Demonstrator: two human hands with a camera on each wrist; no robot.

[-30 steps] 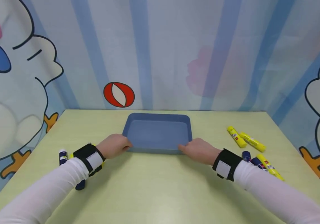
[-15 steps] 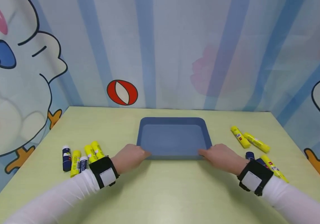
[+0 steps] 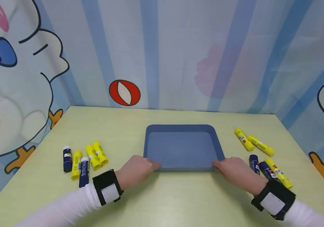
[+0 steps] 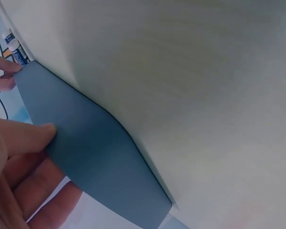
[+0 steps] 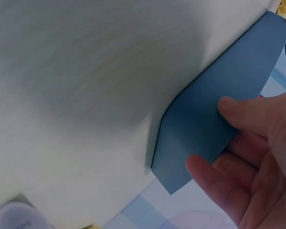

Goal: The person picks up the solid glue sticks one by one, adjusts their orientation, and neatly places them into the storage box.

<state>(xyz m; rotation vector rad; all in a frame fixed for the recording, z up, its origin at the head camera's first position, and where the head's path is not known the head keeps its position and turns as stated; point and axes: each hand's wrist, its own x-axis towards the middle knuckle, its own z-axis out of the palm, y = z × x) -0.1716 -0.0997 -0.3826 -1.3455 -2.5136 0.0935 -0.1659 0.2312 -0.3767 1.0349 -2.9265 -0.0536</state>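
the blue tray [image 3: 181,128] is on the table [image 3: 173,198], its lower edge seeming to meet the surface. it sits nearer the person and further right than a second ago, when it lay close to the table's back edge. judging by that, the work in hand is a slide of the tray, which now stands between two groups of tubes.

the left hand [image 3: 136,170] pinches its near left corner: thumb on the outer wall, the other fingers bent behind, the gap closed down on the wall. the right hand [image 3: 239,171] grips the near right corner likewise, thumb on the wall and fingers bent behind.

so, one tray and two hands. on the left lie five tubes: three yellow tubes [image 3: 76,165] and two dark blue tubes [image 3: 84,172]. on the right are five more, again three yellow [image 3: 244,139] and two dark blue [image 3: 254,164], one partly hidden. that makes ten: six yellow, four dark blue. two black wristbands [image 3: 100,183] show, one per wrist, and one red-and-white ball [image 3: 125,92] is printed on the backdrop [image 3: 179,47].
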